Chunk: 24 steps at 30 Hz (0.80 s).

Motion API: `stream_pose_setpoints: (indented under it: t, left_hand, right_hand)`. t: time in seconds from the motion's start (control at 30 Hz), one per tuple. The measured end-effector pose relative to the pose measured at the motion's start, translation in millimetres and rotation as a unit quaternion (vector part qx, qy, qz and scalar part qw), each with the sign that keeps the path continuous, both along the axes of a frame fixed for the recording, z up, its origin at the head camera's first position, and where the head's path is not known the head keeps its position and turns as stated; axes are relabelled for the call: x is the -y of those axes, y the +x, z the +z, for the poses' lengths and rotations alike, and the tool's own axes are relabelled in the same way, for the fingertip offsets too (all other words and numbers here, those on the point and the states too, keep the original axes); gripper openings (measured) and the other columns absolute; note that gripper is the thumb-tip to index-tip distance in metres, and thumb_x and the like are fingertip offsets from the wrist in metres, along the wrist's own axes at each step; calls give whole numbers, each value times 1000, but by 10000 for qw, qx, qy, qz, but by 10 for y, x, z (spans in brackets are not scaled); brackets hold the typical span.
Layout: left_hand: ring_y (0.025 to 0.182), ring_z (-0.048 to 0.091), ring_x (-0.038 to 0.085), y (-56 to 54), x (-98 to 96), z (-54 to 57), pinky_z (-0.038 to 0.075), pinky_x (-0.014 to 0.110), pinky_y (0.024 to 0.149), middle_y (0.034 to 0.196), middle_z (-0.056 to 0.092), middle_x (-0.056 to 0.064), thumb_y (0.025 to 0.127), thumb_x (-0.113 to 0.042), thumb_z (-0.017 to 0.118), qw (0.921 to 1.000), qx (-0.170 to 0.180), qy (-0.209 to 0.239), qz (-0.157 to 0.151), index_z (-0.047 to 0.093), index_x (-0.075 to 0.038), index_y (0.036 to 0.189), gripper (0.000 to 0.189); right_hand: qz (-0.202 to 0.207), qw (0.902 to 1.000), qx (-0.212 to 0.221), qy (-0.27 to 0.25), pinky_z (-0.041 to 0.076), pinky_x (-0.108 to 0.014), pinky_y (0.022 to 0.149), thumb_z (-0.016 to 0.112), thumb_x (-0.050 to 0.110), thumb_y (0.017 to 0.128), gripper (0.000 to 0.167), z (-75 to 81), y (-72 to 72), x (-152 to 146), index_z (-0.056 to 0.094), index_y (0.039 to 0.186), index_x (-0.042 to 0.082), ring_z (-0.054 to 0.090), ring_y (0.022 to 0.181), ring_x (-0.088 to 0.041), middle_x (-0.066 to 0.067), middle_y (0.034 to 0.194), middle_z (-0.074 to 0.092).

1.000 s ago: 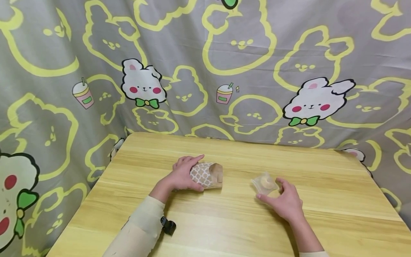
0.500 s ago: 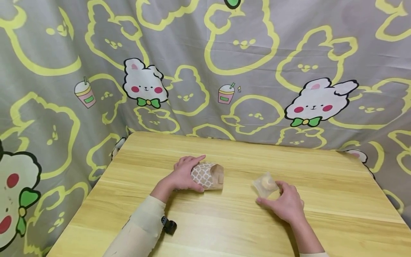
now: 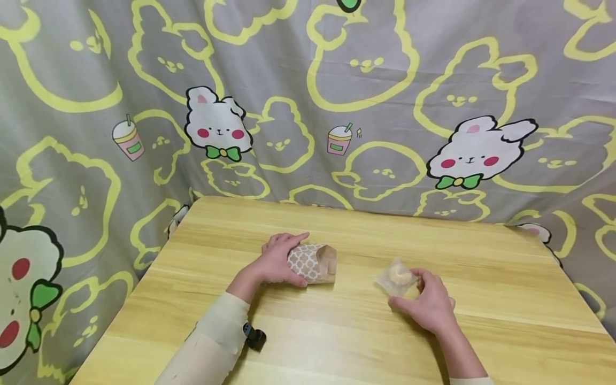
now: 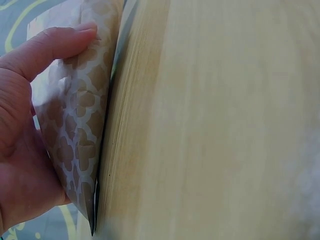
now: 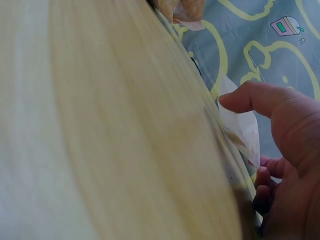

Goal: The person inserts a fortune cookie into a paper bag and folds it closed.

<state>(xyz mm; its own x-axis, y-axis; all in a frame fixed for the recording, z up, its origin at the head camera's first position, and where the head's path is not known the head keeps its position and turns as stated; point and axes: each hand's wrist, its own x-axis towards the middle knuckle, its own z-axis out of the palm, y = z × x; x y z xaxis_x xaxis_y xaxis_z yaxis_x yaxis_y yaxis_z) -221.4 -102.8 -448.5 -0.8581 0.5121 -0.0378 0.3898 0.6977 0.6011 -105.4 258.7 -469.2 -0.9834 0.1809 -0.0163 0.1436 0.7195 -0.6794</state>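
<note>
On the table lies a brown paper bag with a white lattice pattern, its open mouth facing right. My left hand grips its closed end, thumb along the near side and fingers over the far side. In the left wrist view, the thumb crosses the patterned paper bag. To the right, my right hand holds the edge of a small translucent packet between thumb and fingers. A round, pale, biscuit-like piece shows through it. The right wrist view has the thumb against the whitish packet.
Both hands work over a light wood-grain table. A grey curtain with yellow outlines and white rabbit faces hangs behind it and on the left. A small black device sits at the left forearm.
My right thumb has shifted slightly toward the fingers, and the packet has turned a little in that hand. The left hand and the paper bag stay almost in place.
</note>
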Motion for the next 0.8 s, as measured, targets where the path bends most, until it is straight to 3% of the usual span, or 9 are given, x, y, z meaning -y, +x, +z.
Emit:
stream_pose_setpoints:
  t: [0.1,0.37,0.63,0.8]
  left_hand:
    - [139,23,33,-1,1,-24,18,58,108,144,43,3,58,-41,96,10000,38,-38,23,35,-28,157,117]
    - [138,24,33,13,-16,-13,21,57,105,140,46,1,58,-41,96,10000,42,-26,45,45,-27,151,107]
    - [136,27,32,19,-19,-3,23,57,103,136,47,0,57,-42,96,10000,-57,-15,65,52,-26,145,99]
    - [136,27,32,22,-12,5,22,56,104,137,47,0,57,-41,96,10000,-48,-26,54,52,-27,145,99]
  right_hand:
    - [4,9999,-2,-172,24,-52,82,92,37,67,90,6,0,7,49,137,0,48,101,-30,-16,112,51]
    - [210,9957,-199,-880,36,-41,84,90,17,70,83,29,-35,33,45,136,-5,43,101,-30,-17,111,44]
    - [598,9845,-686,-1497,37,-30,82,86,5,68,74,65,-121,117,48,131,-4,44,97,-26,-17,108,45]
    - [810,9792,-749,-1701,37,-29,78,87,2,68,75,80,-189,194,48,131,-1,42,95,-26,-16,106,42]
